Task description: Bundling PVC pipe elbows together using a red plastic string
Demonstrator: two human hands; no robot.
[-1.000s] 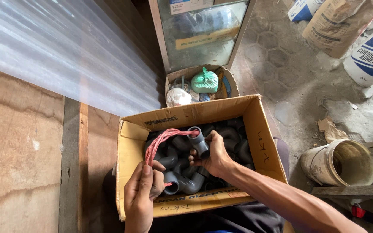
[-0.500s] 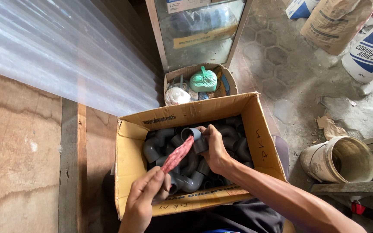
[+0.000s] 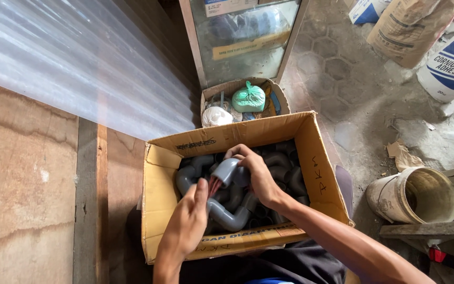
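Observation:
An open cardboard box [image 3: 158, 179] holds several grey plastic pipe elbows [image 3: 226, 216]. My right hand [image 3: 256, 176] grips one grey elbow fitting [image 3: 226, 171] above the pile. My left hand [image 3: 187, 223] pinches a red plastic string [image 3: 214, 185] that runs into the mouth of that fitting. Most of the string is hidden inside the fitting or behind my fingers.
A smaller box [image 3: 237, 87] behind holds a green bag [image 3: 249, 98] and a white bag [image 3: 216, 117]. A glass-fronted cabinet [image 3: 245, 37] stands beyond it. A dirty bucket [image 3: 416, 195] lies at the right, sacks [image 3: 450, 58] at the far right. Wooden boards [image 3: 27, 184] lie on the left.
The loose red string loop has been drawn down into a short bunch at the fitting's mouth. My left hand moved up toward the fitting held in my right hand.

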